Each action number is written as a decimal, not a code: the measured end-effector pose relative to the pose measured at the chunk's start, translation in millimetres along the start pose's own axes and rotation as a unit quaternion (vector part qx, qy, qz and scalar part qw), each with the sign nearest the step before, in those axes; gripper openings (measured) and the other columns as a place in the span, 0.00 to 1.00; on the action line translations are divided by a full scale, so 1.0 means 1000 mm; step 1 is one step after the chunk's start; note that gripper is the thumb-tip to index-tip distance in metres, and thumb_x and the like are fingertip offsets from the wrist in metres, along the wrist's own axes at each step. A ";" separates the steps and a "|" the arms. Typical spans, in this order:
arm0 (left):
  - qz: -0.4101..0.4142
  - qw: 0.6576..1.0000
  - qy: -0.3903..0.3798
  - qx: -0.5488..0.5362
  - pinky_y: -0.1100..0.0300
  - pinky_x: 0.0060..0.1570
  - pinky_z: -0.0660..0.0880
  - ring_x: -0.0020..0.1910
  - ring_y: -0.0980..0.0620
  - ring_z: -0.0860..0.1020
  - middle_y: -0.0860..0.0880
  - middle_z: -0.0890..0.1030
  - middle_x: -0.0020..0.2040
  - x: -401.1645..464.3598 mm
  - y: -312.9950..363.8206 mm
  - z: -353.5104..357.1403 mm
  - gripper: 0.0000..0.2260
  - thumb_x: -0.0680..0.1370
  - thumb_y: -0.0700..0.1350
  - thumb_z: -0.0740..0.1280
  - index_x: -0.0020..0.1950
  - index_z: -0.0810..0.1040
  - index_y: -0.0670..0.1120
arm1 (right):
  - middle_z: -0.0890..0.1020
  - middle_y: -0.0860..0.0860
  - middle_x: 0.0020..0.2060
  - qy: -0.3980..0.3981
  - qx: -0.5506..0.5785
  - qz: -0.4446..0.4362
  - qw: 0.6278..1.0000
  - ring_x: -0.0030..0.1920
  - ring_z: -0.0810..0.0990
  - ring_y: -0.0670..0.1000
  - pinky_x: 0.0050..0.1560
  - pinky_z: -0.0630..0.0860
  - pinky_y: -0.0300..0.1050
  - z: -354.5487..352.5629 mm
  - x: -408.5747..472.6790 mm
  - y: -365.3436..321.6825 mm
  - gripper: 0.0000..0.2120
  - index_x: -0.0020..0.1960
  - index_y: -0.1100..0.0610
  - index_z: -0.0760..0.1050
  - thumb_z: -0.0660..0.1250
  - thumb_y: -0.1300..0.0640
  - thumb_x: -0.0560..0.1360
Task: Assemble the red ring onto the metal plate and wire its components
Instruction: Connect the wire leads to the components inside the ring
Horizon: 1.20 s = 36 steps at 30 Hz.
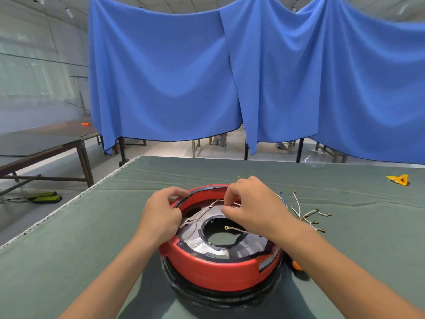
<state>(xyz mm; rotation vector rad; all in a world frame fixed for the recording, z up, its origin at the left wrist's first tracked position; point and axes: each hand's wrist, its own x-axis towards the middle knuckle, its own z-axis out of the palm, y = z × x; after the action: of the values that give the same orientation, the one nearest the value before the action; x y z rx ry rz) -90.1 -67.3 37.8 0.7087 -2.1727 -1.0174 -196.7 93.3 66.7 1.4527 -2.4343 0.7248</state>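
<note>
The red ring (213,270) sits around the grey metal plate (202,244) on a black base, near the front of the green table. The plate has a large round hole in its middle. A thin pale wire (202,212) runs across the plate from left to upper right. My left hand (162,215) pinches its left end at the ring's left rim. My right hand (250,206) pinches the wire at the far side of the ring. Another wire with a ring terminal (226,227) pokes out under my right hand over the hole.
A bundle of loose wires with terminals (308,215) lies right of the ring, with a blue pen-like tool (283,199) beside it. An orange object (297,265) peeks out under my right forearm. A yellow scrap (399,179) lies at far right. Blue curtains hang behind the table.
</note>
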 end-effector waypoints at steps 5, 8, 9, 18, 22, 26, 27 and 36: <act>0.002 0.985 -0.065 -0.158 0.60 0.39 0.81 0.39 0.47 0.83 0.43 0.84 0.44 0.008 -0.003 -0.004 0.22 0.68 0.20 0.57 0.47 0.82 0.41 | 0.77 0.41 0.35 -0.056 0.021 -0.015 0.998 0.44 0.73 0.46 0.44 0.73 0.45 -0.007 0.015 -0.014 0.05 0.37 0.48 0.75 0.67 0.52 0.72; -0.009 0.969 -0.087 -0.230 0.62 0.40 0.80 0.42 0.50 0.83 0.42 0.84 0.47 0.004 -0.006 -0.004 0.19 0.70 0.20 0.59 0.46 0.81 0.38 | 0.80 0.43 0.38 -0.110 0.031 -0.029 0.993 0.43 0.76 0.46 0.46 0.76 0.47 0.003 0.020 -0.024 0.03 0.39 0.48 0.77 0.67 0.53 0.71; -0.005 0.967 -0.089 -0.238 0.61 0.45 0.80 0.45 0.50 0.83 0.42 0.84 0.47 0.002 -0.006 -0.004 0.19 0.70 0.20 0.59 0.46 0.81 0.38 | 0.81 0.43 0.41 -0.124 0.029 -0.035 0.991 0.44 0.76 0.46 0.46 0.76 0.46 0.007 0.021 -0.027 0.02 0.42 0.48 0.78 0.67 0.53 0.72; -0.006 0.982 0.005 -0.191 0.68 0.45 0.76 0.49 0.52 0.80 0.47 0.82 0.48 -0.007 -0.008 -0.002 0.20 0.70 0.23 0.58 0.51 0.78 0.43 | 0.83 0.45 0.44 -0.200 0.097 -0.036 0.974 0.44 0.79 0.46 0.49 0.77 0.45 0.033 0.032 -0.032 0.10 0.49 0.50 0.81 0.68 0.59 0.69; -0.020 0.989 0.014 -0.143 0.66 0.46 0.76 0.48 0.55 0.79 0.50 0.81 0.47 -0.009 -0.009 -0.001 0.18 0.72 0.27 0.60 0.52 0.79 0.45 | 0.84 0.46 0.41 -0.210 0.169 -0.024 0.963 0.43 0.81 0.45 0.48 0.78 0.44 0.036 0.028 -0.028 0.09 0.44 0.50 0.82 0.66 0.61 0.68; -0.028 0.988 -0.030 -0.152 0.73 0.41 0.74 0.35 0.68 0.78 0.62 0.82 0.32 -0.010 -0.009 -0.002 0.26 0.74 0.28 0.61 0.31 0.82 0.58 | 0.84 0.44 0.36 -0.196 0.201 -0.029 0.959 0.38 0.81 0.42 0.42 0.77 0.40 0.037 0.026 -0.024 0.08 0.42 0.50 0.82 0.67 0.60 0.67; -0.030 0.986 -0.040 -0.156 0.74 0.40 0.73 0.33 0.70 0.77 0.64 0.80 0.30 -0.009 -0.008 -0.002 0.30 0.74 0.27 0.60 0.27 0.80 0.60 | 0.83 0.44 0.35 -0.194 0.193 -0.034 0.961 0.38 0.80 0.42 0.41 0.77 0.40 0.039 0.026 -0.024 0.06 0.41 0.49 0.82 0.68 0.59 0.68; -0.107 0.950 -0.028 -0.291 0.65 0.45 0.78 0.40 0.53 0.81 0.45 0.84 0.45 0.002 -0.010 0.011 0.13 0.75 0.29 0.63 0.56 0.81 0.39 | 0.83 0.44 0.32 -0.159 0.177 -0.009 0.971 0.36 0.80 0.42 0.45 0.77 0.43 0.038 0.027 -0.010 0.07 0.36 0.47 0.80 0.71 0.54 0.73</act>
<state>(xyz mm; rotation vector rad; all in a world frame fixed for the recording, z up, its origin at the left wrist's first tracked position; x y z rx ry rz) -97.2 -69.1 25.3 0.6359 -1.7190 -1.7083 -199.3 49.2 48.5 1.8475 -2.6158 1.0372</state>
